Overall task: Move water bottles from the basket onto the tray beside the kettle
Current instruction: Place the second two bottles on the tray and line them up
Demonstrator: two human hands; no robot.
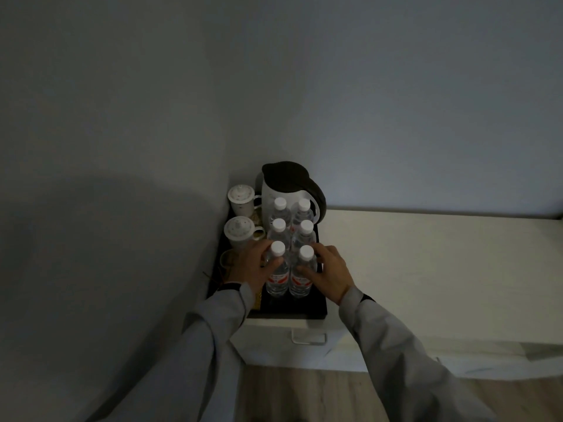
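Observation:
Several clear water bottles with white caps stand upright in two rows on a black tray (304,309), in front of a white kettle with a dark lid (286,184). My left hand (253,263) wraps the front left bottle (277,278) from its left side. My right hand (332,272) rests its fingers against the front right bottle (302,280) from the right. Behind them stand the middle pair (280,229) and the back pair (279,208). No basket is in view.
Two white lidded cups (240,196) (239,234) stand on the tray's left side, close to the wall corner. The tray sits on a white cabinet top (426,263) with a drawer handle (307,338) below. Wooden floor shows underneath.

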